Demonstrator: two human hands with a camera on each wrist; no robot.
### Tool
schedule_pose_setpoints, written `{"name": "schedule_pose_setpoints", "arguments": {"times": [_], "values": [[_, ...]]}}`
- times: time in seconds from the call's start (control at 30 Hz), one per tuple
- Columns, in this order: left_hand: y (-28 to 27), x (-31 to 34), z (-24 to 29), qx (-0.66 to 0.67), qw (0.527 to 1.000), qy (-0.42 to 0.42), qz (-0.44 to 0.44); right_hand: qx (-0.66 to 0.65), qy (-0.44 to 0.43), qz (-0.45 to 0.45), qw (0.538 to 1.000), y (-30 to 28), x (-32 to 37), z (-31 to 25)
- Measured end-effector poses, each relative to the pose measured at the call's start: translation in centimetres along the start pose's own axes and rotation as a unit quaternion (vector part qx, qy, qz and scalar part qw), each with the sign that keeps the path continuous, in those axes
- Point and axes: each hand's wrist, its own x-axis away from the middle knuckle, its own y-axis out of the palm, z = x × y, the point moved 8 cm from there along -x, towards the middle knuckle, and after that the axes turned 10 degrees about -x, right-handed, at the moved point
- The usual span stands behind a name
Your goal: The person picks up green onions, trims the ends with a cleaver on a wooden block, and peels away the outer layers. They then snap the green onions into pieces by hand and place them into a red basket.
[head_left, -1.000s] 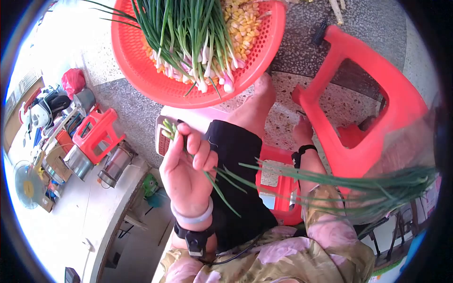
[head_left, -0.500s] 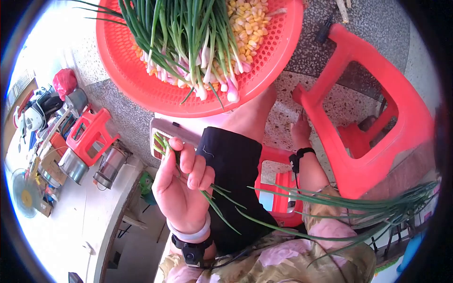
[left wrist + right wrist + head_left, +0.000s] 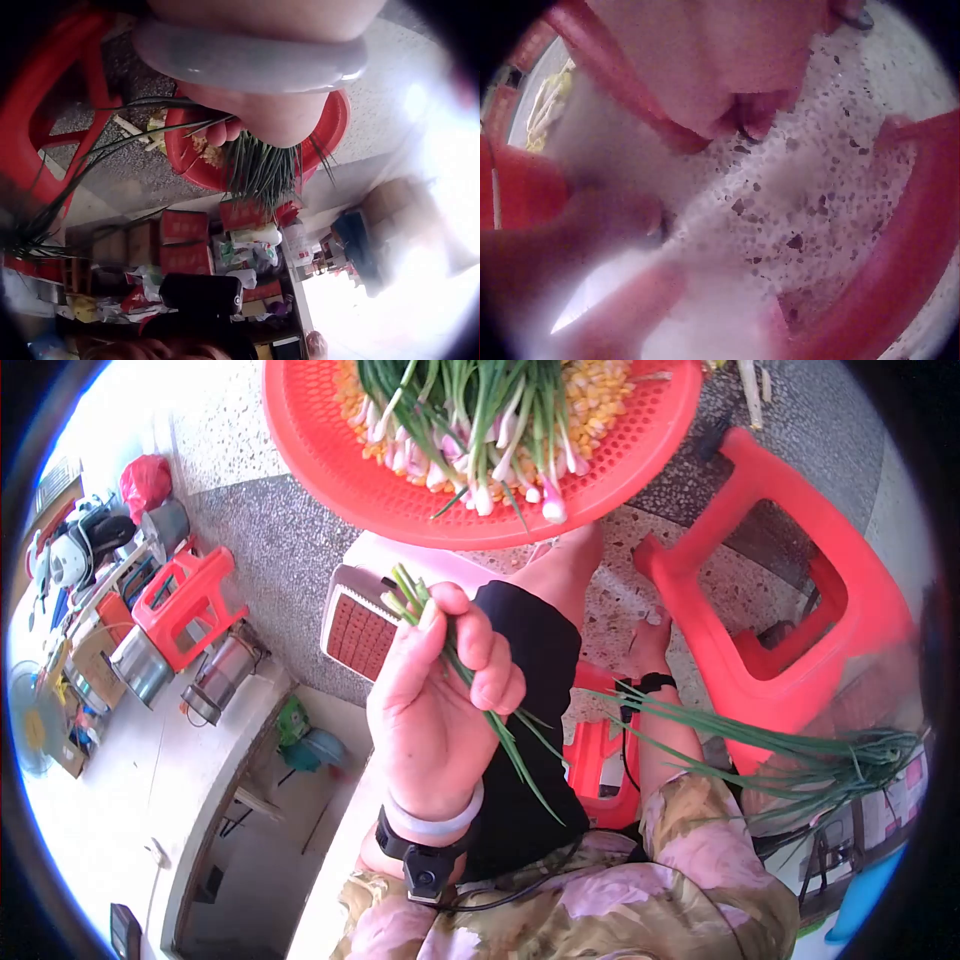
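My left hand [image 3: 440, 705] is raised over the black-clad leg and pinches a small bunch of spring onion leaves [image 3: 405, 588], cut ends up, green tips trailing below. Farther down, my right hand [image 3: 650, 643] reaches near the speckled floor beside the bare foot; in the right wrist view its fingertips [image 3: 759, 120] bend inward, and I cannot tell whether they hold anything. In front, a red colander [image 3: 655, 435] carries spring onions [image 3: 500, 435] with pinkish-white bulbs, lying on yellow corn kernels [image 3: 605, 398]. More long green leaves [image 3: 790, 750] lie at the right.
A red plastic stool [image 3: 870, 600] stands at the right. Below the colander is a pale pink thing with a brown gridded panel [image 3: 362, 632]. At the left, a white counter [image 3: 130, 800] bears a smaller red stool [image 3: 190, 605], metal pots and a fan.
In the head view the colander and my left hand have shifted rightward, the colander also upward. The left hand keeps the same leaves. My right hand stays low by the foot.
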Motion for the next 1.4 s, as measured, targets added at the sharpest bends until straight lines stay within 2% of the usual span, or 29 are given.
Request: {"name": "schedule_pose_setpoints", "arguments": {"times": [0.03, 0.07, 0.1, 0.17, 0.2, 0.27, 0.3, 0.47, 0.97, 1.17, 1.27, 1.4], "values": [[0.1, 0.0, 0.1, 0.001, 1.0, 0.004, 0.003, -0.064, 0.13, -0.08, 0.986, 0.7, -0.1, 1.1], [0.1, 0.1, 0.2, 0.0, 1.0, 0.0, 0.007, -0.125, 0.259, -0.157, 0.945, 2.0, 0.7, 2.5], [0.1, 0.1, 0.1, -0.001, 1.0, -0.006, 0.012, -0.124, 0.26, -0.159, 0.944, 2.4, 0.4, 3.6], [0.0, 0.1, 0.1, 0.011, 1.0, -0.011, 0.019, -0.192, 0.361, -0.156, 0.899, 3.9, 0.0, 8.1], [0.0, -0.1, 0.1, 0.009, 1.0, -0.009, 0.023, -0.193, 0.364, -0.155, 0.898, 4.8, -0.4, 9.9], [-0.2, -0.3, 0.3, 0.012, 1.0, -0.005, 0.027, -0.288, 0.239, -0.007, 0.927, 5.0, -2.6, 12.9], [-0.1, -0.3, 0.2, 0.009, 1.0, -0.009, 0.025, -0.3, 0.231, 0.013, 0.925, 5.0, -3.2, 12.4], [-0.6, -0.2, 0.4, 0.021, 0.997, -0.007, 0.075, -0.301, 0.294, 0.005, 0.907, 5.4, -3.4, 13.1], [-1.3, -0.4, 0.8, 0.007, 0.995, -0.003, 0.101, -0.323, 0.328, 0.0, 0.888, 6.5, -3.1, 11.8], [-1.1, -0.4, 0.7, -0.003, 0.996, -0.003, 0.093, -0.334, 0.338, -0.023, 0.88, 6.9, -2.5, 9.6], [-1.0, -0.5, 0.6, 0.001, 0.995, -0.007, 0.098, -0.332, 0.335, -0.066, 0.879, 7.4, -1.7, 7.7], [-1.1, -0.6, 0.8, -0.006, 0.996, -0.002, 0.084, -0.345, 0.324, -0.195, 0.859, 8.2, 0.8, 1.0]]}}
